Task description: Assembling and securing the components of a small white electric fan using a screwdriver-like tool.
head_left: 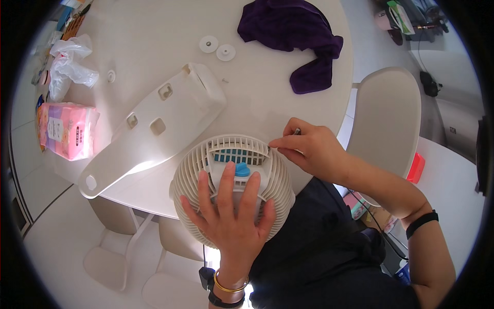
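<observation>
A white round fan head [280, 193] with ribbed grille sits at the table's near edge, its back facing up. On it are a blue knob [242, 169] and a slotted window with blue behind it. My left hand [229, 219] lies on the housing with fingers spread, the fingertips around the knob. Beside the fan's upper right rim, my right hand [303, 147] is closed in a pinch. A small metal tool [297, 132] pokes out above its fingers; the rest is hidden, so I cannot tell its exact kind.
On the white table [154, 31] lie a long white stand part [146, 129], two white discs [208, 44], a small screw [225, 81] and a purple cloth [288, 26]. A pink tissue pack [69, 131] and plastic bag [72, 64] are at left. A chair [386, 118] stands right.
</observation>
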`<state>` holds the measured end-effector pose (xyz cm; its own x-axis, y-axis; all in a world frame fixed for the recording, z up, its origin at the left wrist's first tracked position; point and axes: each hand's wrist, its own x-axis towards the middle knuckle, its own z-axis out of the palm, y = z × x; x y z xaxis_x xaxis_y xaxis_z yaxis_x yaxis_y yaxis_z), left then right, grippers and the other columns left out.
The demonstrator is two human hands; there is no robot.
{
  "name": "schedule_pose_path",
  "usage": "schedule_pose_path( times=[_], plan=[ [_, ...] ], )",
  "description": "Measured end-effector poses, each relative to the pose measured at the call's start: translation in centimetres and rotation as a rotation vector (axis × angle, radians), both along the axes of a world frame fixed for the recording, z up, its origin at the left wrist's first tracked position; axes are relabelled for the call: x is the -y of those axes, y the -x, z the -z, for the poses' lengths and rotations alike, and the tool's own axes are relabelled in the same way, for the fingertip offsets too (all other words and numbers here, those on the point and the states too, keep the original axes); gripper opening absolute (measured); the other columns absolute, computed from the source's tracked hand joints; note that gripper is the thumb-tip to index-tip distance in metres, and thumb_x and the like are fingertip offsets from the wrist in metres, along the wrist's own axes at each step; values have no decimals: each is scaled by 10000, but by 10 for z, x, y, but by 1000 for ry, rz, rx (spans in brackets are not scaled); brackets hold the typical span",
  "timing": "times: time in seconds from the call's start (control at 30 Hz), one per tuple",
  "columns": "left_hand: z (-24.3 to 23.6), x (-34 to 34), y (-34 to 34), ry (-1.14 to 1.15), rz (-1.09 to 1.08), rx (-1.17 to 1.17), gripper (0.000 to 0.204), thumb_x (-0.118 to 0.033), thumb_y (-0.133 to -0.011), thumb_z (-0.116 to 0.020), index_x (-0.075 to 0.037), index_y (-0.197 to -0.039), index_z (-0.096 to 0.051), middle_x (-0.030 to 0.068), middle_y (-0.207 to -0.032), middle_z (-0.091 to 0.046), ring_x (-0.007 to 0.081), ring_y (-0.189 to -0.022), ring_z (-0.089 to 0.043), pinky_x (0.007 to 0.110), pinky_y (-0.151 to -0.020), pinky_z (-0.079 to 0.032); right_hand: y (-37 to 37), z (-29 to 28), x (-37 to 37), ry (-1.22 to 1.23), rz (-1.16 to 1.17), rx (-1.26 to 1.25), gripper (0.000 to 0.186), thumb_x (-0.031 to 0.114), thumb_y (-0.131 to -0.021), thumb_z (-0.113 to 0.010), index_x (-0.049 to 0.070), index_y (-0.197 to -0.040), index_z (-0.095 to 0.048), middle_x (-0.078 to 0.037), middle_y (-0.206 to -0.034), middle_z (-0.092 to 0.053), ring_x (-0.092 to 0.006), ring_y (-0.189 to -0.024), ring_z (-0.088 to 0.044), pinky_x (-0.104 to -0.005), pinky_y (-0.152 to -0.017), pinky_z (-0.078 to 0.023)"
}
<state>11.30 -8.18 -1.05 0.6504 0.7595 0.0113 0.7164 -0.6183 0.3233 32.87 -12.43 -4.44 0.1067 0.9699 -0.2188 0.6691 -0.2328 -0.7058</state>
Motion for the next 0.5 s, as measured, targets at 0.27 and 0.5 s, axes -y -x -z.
schedule_pose_path(
  times=[0.27, 0.5],
  plan=[
    [1, -1, 1, 0, 3, 3, 348, -459, -890, -565, -286, -1177, -656, 27, -1392, -531, 382, -1348, -403, 656, -1126, -130, 4, -6, -8, 4, -40, -11, 105, 156, -864, -674, 87, -923, -727, -65, -905, -625, -250, -700, -654, -367, -651, -531],
    [0, -1, 1, -10, 18, 6, 363, -421, -877, -578, -263, -1197, -644, 37, -1400, -527, 381, -1352, -392, 630, -1134, -124, -7, -2, -31, 343, 34, -183, 161, 164, -821, -670, 36, -903, -721, -126, -898, -679, -261, -743, -668, -372, -667, -526]
  ],
)
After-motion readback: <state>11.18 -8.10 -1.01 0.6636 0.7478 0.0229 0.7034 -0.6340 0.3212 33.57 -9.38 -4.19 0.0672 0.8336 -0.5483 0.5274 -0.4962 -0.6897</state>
